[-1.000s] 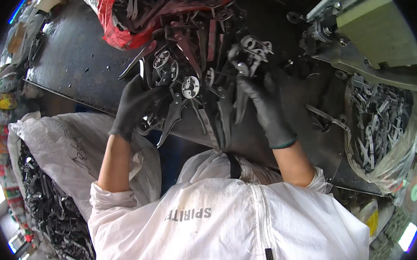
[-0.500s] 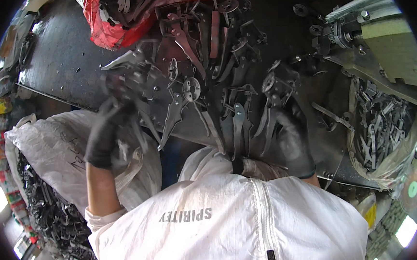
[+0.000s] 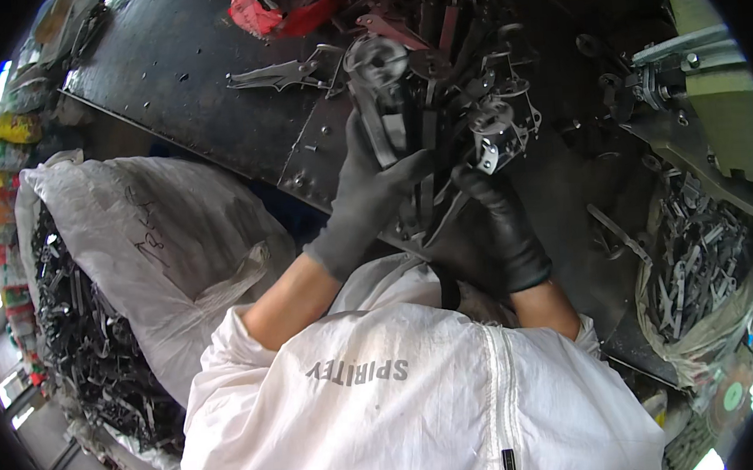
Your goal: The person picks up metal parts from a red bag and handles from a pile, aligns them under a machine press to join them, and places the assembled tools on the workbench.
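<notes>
As your left hand, in a dark glove, curls its fingers narrowly around the handles of a disc-headed tool, that tool sits to the right of the red bag and nearer to you. Its head is blurred, and you cannot tell whether a darker piece just beside it is gripped too. Your right hand, also gloved, is closed on a second plier-like tool, farther right of the red bag; the thumb shows, while the other fingers are mostly hidden. Between the red bag and you, loose pliers lie on the dark surface. Reddish tools are heaped just right of the red bag. A white sack stands left of it and closer to you; a bag of metal parts lies well to its right.
</notes>
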Demonstrator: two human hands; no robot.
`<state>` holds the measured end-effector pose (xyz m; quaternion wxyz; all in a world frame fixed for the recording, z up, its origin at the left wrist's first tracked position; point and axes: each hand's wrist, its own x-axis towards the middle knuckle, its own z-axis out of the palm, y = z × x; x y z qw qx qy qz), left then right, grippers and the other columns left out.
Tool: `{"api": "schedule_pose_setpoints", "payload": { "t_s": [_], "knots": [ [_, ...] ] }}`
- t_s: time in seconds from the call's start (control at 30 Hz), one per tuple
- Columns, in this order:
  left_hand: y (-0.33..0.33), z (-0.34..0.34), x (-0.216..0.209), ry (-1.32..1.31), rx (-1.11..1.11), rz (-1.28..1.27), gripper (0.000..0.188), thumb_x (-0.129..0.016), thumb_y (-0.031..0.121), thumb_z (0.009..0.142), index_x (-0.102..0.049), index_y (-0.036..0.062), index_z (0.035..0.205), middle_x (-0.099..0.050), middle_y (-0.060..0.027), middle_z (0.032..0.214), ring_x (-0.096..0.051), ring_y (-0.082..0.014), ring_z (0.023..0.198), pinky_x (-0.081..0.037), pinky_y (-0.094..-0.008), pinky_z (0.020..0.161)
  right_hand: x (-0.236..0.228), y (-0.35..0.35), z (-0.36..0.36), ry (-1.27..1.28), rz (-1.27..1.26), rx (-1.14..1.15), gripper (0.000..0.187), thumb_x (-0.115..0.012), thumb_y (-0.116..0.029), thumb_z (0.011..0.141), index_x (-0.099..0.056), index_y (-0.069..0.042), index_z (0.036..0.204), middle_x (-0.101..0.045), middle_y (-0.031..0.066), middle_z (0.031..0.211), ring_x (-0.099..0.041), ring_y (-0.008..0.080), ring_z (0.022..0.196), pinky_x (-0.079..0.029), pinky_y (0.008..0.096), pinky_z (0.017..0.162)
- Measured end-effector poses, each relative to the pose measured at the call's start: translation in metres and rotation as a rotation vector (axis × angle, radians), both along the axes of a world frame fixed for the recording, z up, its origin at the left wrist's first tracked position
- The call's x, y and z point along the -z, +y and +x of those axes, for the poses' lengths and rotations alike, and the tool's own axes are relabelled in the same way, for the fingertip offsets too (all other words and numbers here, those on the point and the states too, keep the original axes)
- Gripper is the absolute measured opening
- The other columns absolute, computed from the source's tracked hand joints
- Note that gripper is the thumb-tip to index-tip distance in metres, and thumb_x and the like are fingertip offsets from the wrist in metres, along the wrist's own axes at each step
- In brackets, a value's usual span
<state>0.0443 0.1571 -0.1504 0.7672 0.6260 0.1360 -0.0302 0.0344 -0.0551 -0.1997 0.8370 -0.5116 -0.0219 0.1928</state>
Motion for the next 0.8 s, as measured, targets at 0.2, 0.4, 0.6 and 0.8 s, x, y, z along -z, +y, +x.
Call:
{"api": "schedule_pose_setpoints", "payload": {
  "t_s": [0.2, 0.4, 0.6, 0.8],
  "knots": [
    [-0.016, -0.056, 0.002, -0.219, 0.05, 0.215, 0.076, -0.074, 0.0, 0.092, -0.03, 0.0085, 0.154, -0.066, -0.009, 0.12, -0.067, -0.0149, 0.102, -0.057, -0.0284, 0.086, -0.051, 0.003, -0.036, 0.215, -0.019, -0.076, 0.038, -0.066, -0.005, 0.099, -0.06, -0.003, 0.136, -0.068, 0.0073, 0.125, -0.068, 0.0152, 0.106, -0.057, 0.0334, 0.094],
    [-0.036, -0.064, -0.012, -0.003, 0.206, -0.186, 0.084, -0.072, -0.003, 0.09, -0.025, 0.0087, 0.159, -0.065, -0.0079, 0.12, -0.067, -0.0134, 0.099, -0.058, -0.0276, 0.081, -0.05, -0.018, -0.061, 0.28, 0.054, 0.011, 0.041, -0.074, -0.005, 0.093, -0.062, -0.004, 0.133, -0.069, 0.0062, 0.12, -0.068, 0.0136, 0.101, -0.057, 0.0289, 0.086],
    [-0.05, -0.086, -0.001, -0.27, 0.166, -0.061, 0.087, -0.076, -0.002, 0.083, -0.027, 0.0047, 0.155, -0.064, -0.0071, 0.118, -0.067, -0.0157, 0.104, -0.057, -0.0296, 0.085, -0.059, -0.044, -0.075, 0.049, -0.364, -0.131, 0.03, -0.07, -0.011, 0.097, -0.067, -0.005, 0.125, -0.07, 0.0095, 0.118, -0.067, 0.0193, 0.107, -0.057, 0.0369, 0.093],
    [-0.036, -0.111, -0.026, -0.302, 0.154, 0.215, 0.101, -0.085, 0.006, 0.077, -0.024, 0.0029, 0.158, -0.047, -0.0166, 0.145, -0.05, -0.0256, 0.136, -0.042, -0.0395, 0.115, -0.116, -0.014, -0.057, -0.09, -0.189, -0.172, 0.042, -0.055, -0.03, 0.106, -0.054, -0.004, 0.139, -0.057, 0.0177, 0.14, -0.053, 0.0312, 0.133, -0.039, 0.0526, 0.118]
  ]
}}
